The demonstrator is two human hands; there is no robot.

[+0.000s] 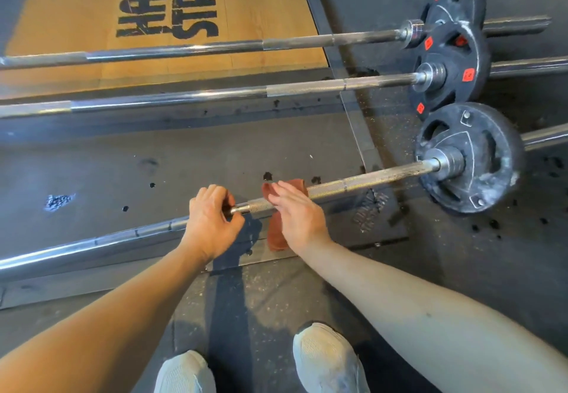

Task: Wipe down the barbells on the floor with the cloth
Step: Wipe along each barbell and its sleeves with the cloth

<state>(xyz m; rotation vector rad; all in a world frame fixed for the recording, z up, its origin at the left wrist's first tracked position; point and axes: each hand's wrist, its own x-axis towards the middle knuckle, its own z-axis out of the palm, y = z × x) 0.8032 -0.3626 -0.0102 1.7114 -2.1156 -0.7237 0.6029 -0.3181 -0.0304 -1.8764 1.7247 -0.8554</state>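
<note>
The rust-brown cloth hangs over the nearest barbell at the centre of the frame. The right hand lies flat on it with straight fingers. Just to its left, the left hand curls around the same bar. A chalky black plate sits on the bar's right end. A second barbell and a third barbell lie above, across a wooden platform. Pale shoes show at the bottom.

Two pale shoes on speckled rubber floor — lettered wooden platform beyond.
</note>
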